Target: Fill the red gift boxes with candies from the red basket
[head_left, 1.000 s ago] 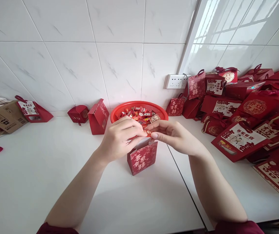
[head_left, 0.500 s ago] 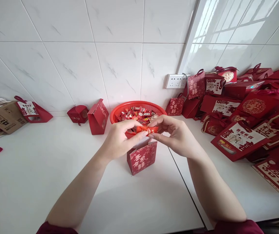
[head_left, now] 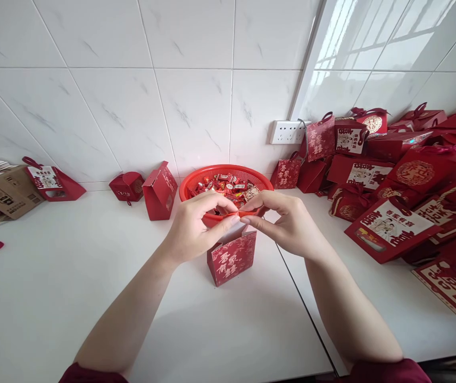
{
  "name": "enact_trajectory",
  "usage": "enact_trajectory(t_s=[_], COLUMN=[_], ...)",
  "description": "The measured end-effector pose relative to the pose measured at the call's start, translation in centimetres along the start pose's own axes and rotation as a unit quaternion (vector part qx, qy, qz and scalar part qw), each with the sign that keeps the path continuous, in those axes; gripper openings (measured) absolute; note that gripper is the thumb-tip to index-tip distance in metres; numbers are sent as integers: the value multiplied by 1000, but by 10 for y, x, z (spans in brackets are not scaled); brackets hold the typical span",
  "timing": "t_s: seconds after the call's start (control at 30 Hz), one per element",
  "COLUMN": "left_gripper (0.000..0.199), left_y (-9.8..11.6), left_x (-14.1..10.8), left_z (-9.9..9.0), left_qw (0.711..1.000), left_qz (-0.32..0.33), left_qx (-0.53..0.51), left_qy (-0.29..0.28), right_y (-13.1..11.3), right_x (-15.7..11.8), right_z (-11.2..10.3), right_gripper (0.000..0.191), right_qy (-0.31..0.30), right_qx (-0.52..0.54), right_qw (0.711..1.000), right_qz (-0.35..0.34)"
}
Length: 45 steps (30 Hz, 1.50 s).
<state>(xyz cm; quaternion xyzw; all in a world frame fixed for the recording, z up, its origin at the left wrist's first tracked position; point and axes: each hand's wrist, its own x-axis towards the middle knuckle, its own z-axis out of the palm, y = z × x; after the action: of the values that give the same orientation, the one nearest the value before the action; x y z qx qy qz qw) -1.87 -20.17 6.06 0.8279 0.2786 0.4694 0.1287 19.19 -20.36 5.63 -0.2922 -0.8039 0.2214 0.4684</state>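
My left hand (head_left: 195,226) and my right hand (head_left: 287,226) meet fingertip to fingertip, pinching a small orange-red wrapped candy (head_left: 247,213) between thumbs and forefingers. Only a thin edge of it shows; the fingers cover the rest. Just below the hands stands a red paper gift box (head_left: 233,259) with light lettering, its top open. Behind the hands is a red plastic basket (head_left: 266,185) holding many small wrapped sweets (head_left: 228,183); the fingers hide part of its front.
A red house-shaped box (head_left: 159,191), a small red box (head_left: 127,186) and a red bag-shaped box (head_left: 54,181) stand along the wall at left, near brown cardboard (head_left: 8,191). Many red gift boxes (head_left: 395,229) pile up at right. A power strip (head_left: 287,132) is on the wall.
The candy has turned between my fingers, so its printed face no longer shows and only a thin edge is visible. My fingertips have come closer together. The box and basket stay put.
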Motion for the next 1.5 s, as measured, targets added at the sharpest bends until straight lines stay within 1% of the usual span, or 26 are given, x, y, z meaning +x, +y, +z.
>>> enact_trajectory(t_s=[0.2, 0.33, 0.43, 0.53, 0.63, 0.73, 0.8, 0.87, 0.93, 0.97, 1.0, 1.07, 1.2, 1.3, 1.4, 1.5], left_gripper=[9, 10, 11, 10, 7, 4, 7, 10, 13, 13, 11, 9, 14, 14, 18, 15], left_y=[-1, -2, -3, -4, -3, -2, -1, -1, 0, 1, 1, 3, 3, -3, -7, -1], left_x=[0, 0, 0, 0, -1, -1, 0, 1, 1, 1, 1, 0, -3, -3, -3, -2], left_z=[-1, -3, -3, -2, -1, -1, -2, -4, -7, -9, -11, -14, -14, -10, -7, -7], left_qw=[997, 996, 997, 997, 997, 998, 997, 997, 998, 999, 999, 995, 969, 947, 926, 908], left_qz=[68, 81, 71, 56, 33, -10, -40, -59, -50, -34, -18, -11, -65, -80, -110, -137], left_qx=[7, -12, -43, -59, -66, -66, -57, -47, -30, -17, -1, 40, 130, 186, 200, 187], left_qy=[31, 26, 10, 5, 3, -8, -13, -2, 2, -7, -28, -88, -198, -248, -300, -349], right_y=[-1, 1, 3, 4, 2, 2, 3, 5, 7, 8, 9, 9, 12, 14, 13, 8], right_x=[0, 0, 1, 1, -1, -2, -2, 0, 1, 1, 1, 0, -3, -4, -4, -4], right_z=[0, -3, -4, -5, -4, -3, -2, -2, -3, -4, -6, -9, -17, -21, -24, -24], right_gripper=[6, 6, 6, 7, 10, 14, 16, 16, 17, 17, 18, 19, 23, 23, 24, 22], right_qy=[0, -7, -21, -25, -36, -58, -47, -20, 3, 9, 14, 23, 44, 54, 49, 39], right_qx=[-19, -20, -9, 6, 29, 69, 71, 52, 35, 31, 30, 32, 32, 24, 9, -14], right_qw=[999, 998, 998, 998, 999, 995, 995, 997, 998, 998, 998, 997, 996, 995, 996, 997], right_qz=[-33, -59, -65, -55, -17, 31, 42, 45, 50, 54, 58, 64, 71, 75, 73, 65])
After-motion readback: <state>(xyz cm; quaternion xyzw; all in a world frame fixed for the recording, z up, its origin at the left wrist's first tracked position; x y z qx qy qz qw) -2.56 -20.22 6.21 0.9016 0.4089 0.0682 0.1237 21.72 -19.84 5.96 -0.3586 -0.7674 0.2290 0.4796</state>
